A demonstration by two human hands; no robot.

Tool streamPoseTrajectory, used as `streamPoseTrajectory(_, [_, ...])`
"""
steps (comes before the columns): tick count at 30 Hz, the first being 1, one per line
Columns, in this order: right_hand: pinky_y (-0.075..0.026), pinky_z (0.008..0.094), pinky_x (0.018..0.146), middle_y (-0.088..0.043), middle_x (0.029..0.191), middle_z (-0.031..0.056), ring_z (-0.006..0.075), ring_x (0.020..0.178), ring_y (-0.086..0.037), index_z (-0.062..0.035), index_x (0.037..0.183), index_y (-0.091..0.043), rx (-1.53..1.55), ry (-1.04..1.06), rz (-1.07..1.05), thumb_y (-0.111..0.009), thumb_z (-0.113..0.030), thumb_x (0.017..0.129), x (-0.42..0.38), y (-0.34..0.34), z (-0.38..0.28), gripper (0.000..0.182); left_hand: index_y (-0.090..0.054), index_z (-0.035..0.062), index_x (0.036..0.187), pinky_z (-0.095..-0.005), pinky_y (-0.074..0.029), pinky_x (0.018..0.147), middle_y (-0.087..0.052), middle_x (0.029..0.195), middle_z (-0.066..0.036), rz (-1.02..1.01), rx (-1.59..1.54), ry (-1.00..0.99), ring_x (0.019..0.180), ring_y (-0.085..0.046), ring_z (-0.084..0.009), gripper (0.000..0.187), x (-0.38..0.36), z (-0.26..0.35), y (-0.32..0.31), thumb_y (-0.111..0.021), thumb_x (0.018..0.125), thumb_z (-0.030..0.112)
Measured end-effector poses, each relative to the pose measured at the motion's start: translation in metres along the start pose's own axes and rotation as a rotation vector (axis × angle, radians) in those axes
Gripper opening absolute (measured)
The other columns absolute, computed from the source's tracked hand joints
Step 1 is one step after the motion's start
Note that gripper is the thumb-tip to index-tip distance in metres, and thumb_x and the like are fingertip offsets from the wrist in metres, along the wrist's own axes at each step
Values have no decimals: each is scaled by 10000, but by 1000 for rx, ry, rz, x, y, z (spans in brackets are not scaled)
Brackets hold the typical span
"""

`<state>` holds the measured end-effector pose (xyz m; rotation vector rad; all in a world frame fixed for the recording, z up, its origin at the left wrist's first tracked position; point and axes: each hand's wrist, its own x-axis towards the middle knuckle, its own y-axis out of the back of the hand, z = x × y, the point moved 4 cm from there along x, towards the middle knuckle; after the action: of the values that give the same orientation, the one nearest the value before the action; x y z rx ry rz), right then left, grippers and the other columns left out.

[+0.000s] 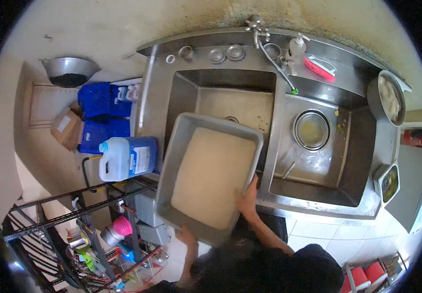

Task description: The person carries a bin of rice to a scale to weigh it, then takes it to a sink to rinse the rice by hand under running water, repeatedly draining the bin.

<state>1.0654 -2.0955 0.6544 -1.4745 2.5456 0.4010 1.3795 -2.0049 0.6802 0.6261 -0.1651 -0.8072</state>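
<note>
A grey rectangular plastic tub (168, 166) is held between my two hands, tilted over the front edge of the left sink basin (235, 103). Its inside shows a smooth beige surface, which may be cloudy liquid or the tub's own bottom. My right hand (248, 199) grips the right side wall, the fingers partly hidden beneath it. At the near left corner, my left hand (186, 235) is closed on the rim and underside.
The right basin (313, 168) holds a round metal bowl (311, 129). A hose-ended faucet (277, 68), a soap bottle (297, 48) and a pink brush (319, 68) are along the back. Left stand a blue-liquid jug (129, 158) and black dish rack (81, 212); a pot (385, 97) sits right.
</note>
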Motion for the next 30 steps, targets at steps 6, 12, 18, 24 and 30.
streamPoseTrajectory(6, [-357,354,958,-466,1183,260,363,1115,-478,53,1330,-231,-191,155,158,-508,89,685,23,-4,11,703,-174,-29,1374,-531,-222,1039,-240,1388,-269,134,987,-412,1260,-216,-485,944,17,111,-45,-717,675,300])
streamPoseTrajectory(12, [-381,350,926,-499,1143,221,321,1095,-503,26,1296,-291,199,-166,56,-488,89,684,34,-12,9,645,-526,-6,1154,-393,-409,873,-570,1055,-227,-646,763,-632,1013,-534,-318,548,202,154,-175,-684,759,338])
streamPoseTrajectory(18, [-393,371,926,-525,1084,231,349,1052,-528,0,1262,-308,246,19,229,-461,113,660,97,-40,19,631,-645,-37,821,-304,-435,529,-612,639,-79,-868,638,-617,555,-522,-133,413,278,165,-269,-714,750,364])
streamPoseTrajectory(24, [-440,317,793,-519,1055,113,218,952,-524,-9,1253,-362,520,-184,195,-436,104,640,213,-62,95,627,-642,-37,810,-312,-421,530,-585,624,-51,-1045,590,-474,556,-499,-117,386,337,135,-366,-710,758,339])
streamPoseTrajectory(30, [-259,321,1045,-324,1407,145,235,1300,-298,-13,1392,-239,435,-391,176,-592,23,651,231,-54,190,822,-637,-46,893,-341,-436,599,-594,672,-90,-1086,373,-483,626,-538,-142,373,333,43,-452,-653,806,316])
